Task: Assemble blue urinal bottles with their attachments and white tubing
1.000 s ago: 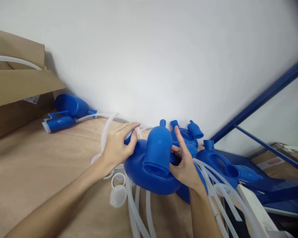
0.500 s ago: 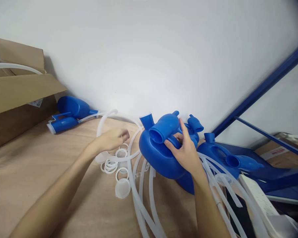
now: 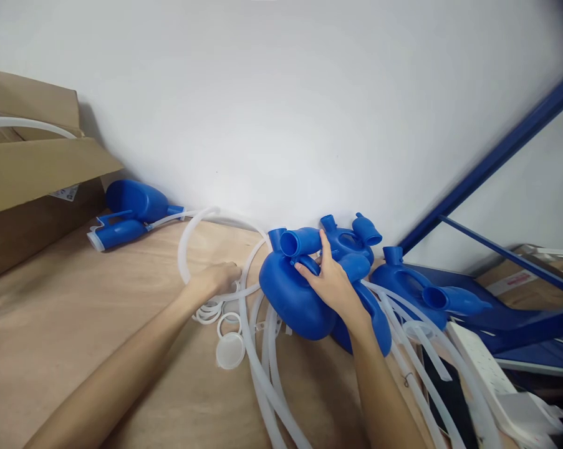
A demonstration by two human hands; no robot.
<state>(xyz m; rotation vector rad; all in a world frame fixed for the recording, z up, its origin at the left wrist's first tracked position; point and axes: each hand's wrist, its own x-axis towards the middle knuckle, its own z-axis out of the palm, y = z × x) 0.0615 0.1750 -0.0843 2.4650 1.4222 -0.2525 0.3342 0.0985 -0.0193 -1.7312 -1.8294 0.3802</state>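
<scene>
A blue plastic urinal bottle [image 3: 293, 302] lies in the middle, its neck pointing up and a blue spout piece [image 3: 304, 241] across its handle. My right hand [image 3: 332, 277] is closed around the handle and spout piece, with the thumb in front. To the left, my left hand [image 3: 218, 279] has its fingers curled down over white plastic rings [image 3: 207, 313]; whether they hold one is hidden. Just below lies a round translucent cap [image 3: 230, 350]. Clear hoses [image 3: 262, 390] run between this pile and the bottle.
More blue bottles stand at the back [image 3: 349, 246] and right [image 3: 398, 287]. Another blue bottle [image 3: 138, 201] lies near an open cardboard box [image 3: 38, 181] at left. At right are more hoses [image 3: 416, 386], a white power strip [image 3: 482, 374] and a blue metal frame [image 3: 487, 162].
My left hand has lowered onto the rings. The bottle in my right hand has turned and shifted slightly down, showing another bottle behind it more fully.
</scene>
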